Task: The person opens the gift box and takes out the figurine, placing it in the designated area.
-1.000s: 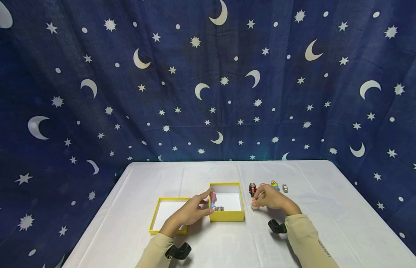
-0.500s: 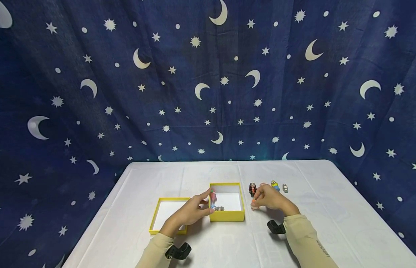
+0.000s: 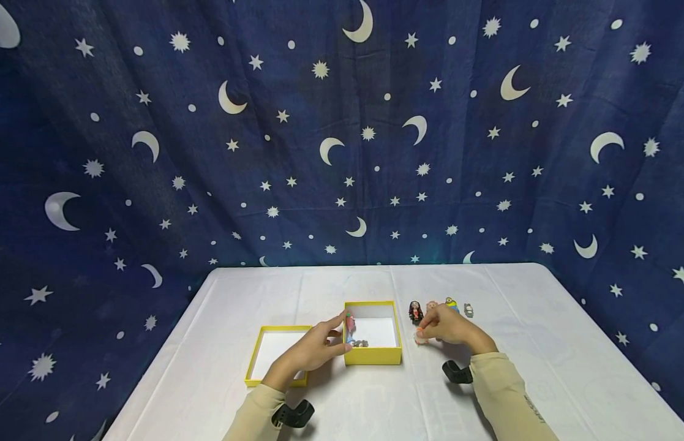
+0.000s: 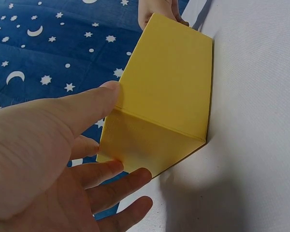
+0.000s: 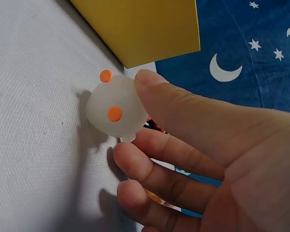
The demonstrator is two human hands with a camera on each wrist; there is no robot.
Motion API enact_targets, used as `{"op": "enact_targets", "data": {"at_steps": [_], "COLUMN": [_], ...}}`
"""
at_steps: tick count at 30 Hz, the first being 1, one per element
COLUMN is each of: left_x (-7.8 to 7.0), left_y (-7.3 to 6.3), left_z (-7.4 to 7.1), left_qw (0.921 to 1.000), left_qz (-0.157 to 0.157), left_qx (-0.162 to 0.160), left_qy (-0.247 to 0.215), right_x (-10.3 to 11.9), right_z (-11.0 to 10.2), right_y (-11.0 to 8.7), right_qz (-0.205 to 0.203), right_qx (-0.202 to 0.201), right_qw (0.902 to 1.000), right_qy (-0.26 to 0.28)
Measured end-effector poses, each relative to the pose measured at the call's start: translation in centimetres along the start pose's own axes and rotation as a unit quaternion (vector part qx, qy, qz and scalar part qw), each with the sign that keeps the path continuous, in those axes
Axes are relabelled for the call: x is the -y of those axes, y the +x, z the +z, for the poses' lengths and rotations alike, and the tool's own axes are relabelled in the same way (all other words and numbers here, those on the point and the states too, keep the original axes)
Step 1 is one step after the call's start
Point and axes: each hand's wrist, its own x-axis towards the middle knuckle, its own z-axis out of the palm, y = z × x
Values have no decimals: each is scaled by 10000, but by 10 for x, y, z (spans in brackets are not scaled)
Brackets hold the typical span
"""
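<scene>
At the table's middle stands an open yellow box (image 3: pixel 373 356). Inside it, along the left, lie a small pink-and-green figurine (image 3: pixel 350 323) and a grey one (image 3: pixel 361 343). My left hand (image 3: pixel 315 350) grips the box's left side, thumb at the near corner, as the left wrist view (image 4: pixel 58 150) shows from close by. To the right of the box, my right hand (image 3: pixel 449 324) pinches a small white rounded toy figure with orange spots (image 5: pixel 117 106) between thumb and fingers, close over the tablecloth. My fingers hide part of it.
Behind my right hand stand a dark-haired doll figurine (image 3: pixel 416 312), a pinkish figurine (image 3: pixel 432 305), a yellow-and-blue minion figurine (image 3: pixel 451 304) and a small grey figurine (image 3: pixel 468 310). A yellow-rimmed white box lid (image 3: pixel 255 360) lies left of the box.
My right hand has shifted very slightly right with the white toy, and more of the pinkish figurine behind it shows. My left hand and the box have stayed put.
</scene>
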Motion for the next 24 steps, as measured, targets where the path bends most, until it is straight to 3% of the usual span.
{"op": "enact_targets", "data": {"at_steps": [11, 19, 24], "left_x": [0, 0, -1], "left_y": [0, 0, 0], "left_z": [0, 0, 0], "left_qw": [10000, 10000, 10000], "left_qz": [-39, -26, -40], "left_qx": [-3, 21, 34], "left_qy": [-39, -70, -56], "right_x": [-3, 5, 9], "right_z": [-1, -9, -16], "right_y": [-1, -6, -9], "right_qz": [-228, -98, -367], "right_qx": [103, -62, -222], "right_qw": [9997, 9998, 9985], "right_qy": [-51, -139, -354]}}
